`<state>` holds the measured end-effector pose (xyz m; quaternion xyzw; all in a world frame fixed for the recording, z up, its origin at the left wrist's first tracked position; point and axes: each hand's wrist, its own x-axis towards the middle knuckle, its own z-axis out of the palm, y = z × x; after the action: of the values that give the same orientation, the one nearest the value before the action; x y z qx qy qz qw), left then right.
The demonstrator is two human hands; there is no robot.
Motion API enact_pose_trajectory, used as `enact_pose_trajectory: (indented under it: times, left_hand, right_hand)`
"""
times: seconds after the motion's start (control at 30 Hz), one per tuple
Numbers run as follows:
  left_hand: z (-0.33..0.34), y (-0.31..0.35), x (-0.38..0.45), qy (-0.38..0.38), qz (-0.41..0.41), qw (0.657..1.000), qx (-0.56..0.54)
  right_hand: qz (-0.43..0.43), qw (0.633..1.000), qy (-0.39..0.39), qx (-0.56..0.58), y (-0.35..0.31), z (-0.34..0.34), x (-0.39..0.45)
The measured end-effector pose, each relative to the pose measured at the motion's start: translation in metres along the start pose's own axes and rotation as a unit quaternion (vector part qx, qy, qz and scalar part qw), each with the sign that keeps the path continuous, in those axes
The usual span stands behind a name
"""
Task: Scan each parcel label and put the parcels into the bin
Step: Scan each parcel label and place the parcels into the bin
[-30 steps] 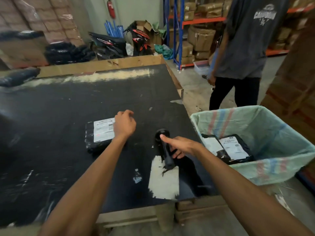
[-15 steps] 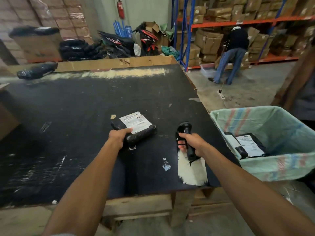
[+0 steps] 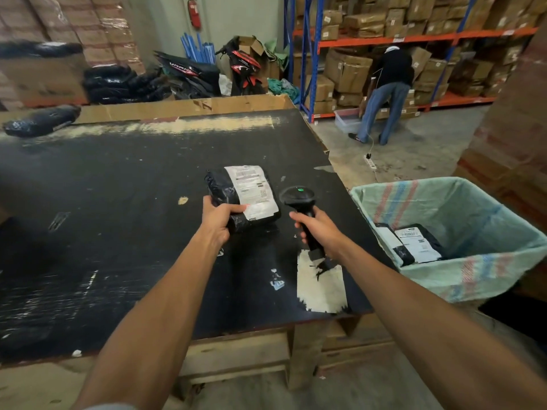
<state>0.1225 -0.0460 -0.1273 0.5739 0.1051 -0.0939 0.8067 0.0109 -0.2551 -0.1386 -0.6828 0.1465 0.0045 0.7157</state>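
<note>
Between the two hands, over the black table top (image 3: 118, 202), the work has changed from fetching to scanning. The left hand (image 3: 217, 220) now grips the near end of a black poly-bag parcel (image 3: 233, 193), fingers curled under it and thumb pressed on top at the lower edge of its white shipping label (image 3: 251, 192); half a second ago the same parcel lay lower and flatter beside those fingers, and it is now raised at its far end with the label turned face-up. The right hand (image 3: 318, 229) is wrapped fully round the handle of the handheld barcode scanner (image 3: 297, 196), fingers pressed together, with the scanner head lifted off the table and standing just right of the parcel, a green light showing on its top. Whether the beam falls on the label cannot be told. Judgement: the scan of this parcel is in hand or just registered, and the drop remains to be done. To the right of the scanner hand, the lined bin (image 3: 444, 270) already holds labelled parcels (image 3: 414, 244). Another wrapped parcel (image 3: 41, 119) waits at the far left table edge.
</note>
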Motion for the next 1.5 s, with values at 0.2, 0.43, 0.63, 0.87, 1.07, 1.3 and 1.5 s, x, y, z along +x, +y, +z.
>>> enact_pose_trajectory:
  times: [0.2,0.43,0.63,0.87,1.07,1.3,1.5]
  left_hand:
    - [0.028,-0.011,-0.003,-0.045,0.038,0.998,-0.019]
    - [0.043,-0.015,-0.003,-0.06,0.053,0.996,-0.032]
    - [0.051,-0.016,-0.004,-0.065,0.059,0.996,-0.025]
    - [0.054,-0.012,-0.006,-0.032,0.019,0.998,-0.056]
    - [0.062,-0.002,-0.015,-0.062,-0.034,0.996,-0.057]
    - [0.106,-0.004,-0.038,-0.157,-0.036,0.987,-0.013]
    - [0.176,-0.027,-0.047,-0.188,-0.054,0.981,0.001]
  right_hand:
    - [-0.063,0.997,-0.041,-0.005,0.002,-0.013,-0.007]
    - [-0.076,0.997,-0.03,-0.006,-0.002,-0.029,-0.015]
    - [-0.081,0.996,-0.029,-0.02,-0.005,-0.036,-0.015]
    - [0.021,0.995,0.099,-0.007,-0.002,-0.045,-0.004]
    - [0.134,0.988,0.062,0.044,0.012,-0.058,0.0]
    - [0.154,0.98,-0.033,0.121,0.025,-0.056,0.009]
    - [0.152,0.982,-0.01,0.108,0.019,-0.125,0.019]
